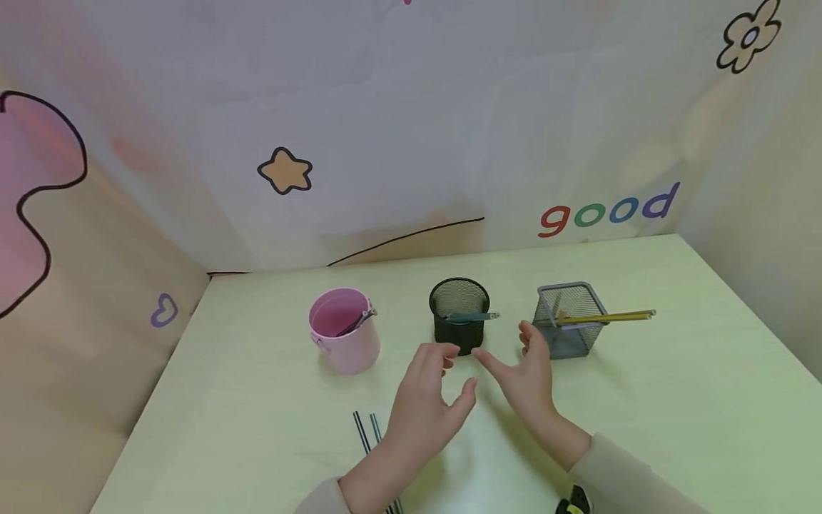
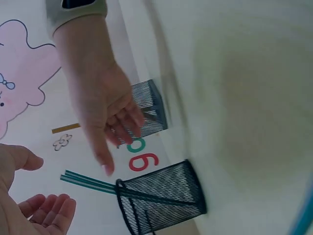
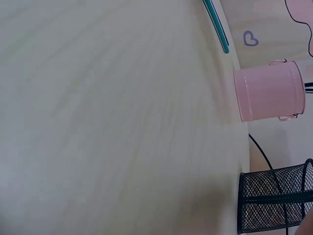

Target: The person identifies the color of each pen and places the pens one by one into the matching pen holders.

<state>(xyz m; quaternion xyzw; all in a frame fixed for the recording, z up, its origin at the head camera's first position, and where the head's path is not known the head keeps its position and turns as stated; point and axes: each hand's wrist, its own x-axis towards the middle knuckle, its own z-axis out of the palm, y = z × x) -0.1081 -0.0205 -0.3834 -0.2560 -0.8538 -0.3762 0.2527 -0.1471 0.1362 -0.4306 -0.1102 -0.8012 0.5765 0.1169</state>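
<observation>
My left hand (image 1: 424, 403) hovers in front of a round black mesh pen cup (image 1: 459, 334), thumb and fingers apart and nothing between them. To its right, my right hand (image 1: 529, 375) is also empty, thumb spread, between the black cup and a square grey mesh pen holder (image 1: 569, 343). Teal pencils (image 1: 467, 317) stick out of the black cup. From the square holder, yellow pencils (image 1: 619, 316) lean out to the right. The left wrist view shows both the left hand (image 2: 41, 210) and the right hand (image 2: 105, 103) with relaxed fingers.
A pink bucket (image 1: 349, 350) with dark pencils (image 1: 355, 323) stands left of the black cup. Loose dark pencils (image 1: 362, 430) and teal pencils (image 1: 375, 426) lie on the table (image 1: 244, 400), partly hidden under my left forearm. A decorated wall (image 1: 398, 143) rises behind the table.
</observation>
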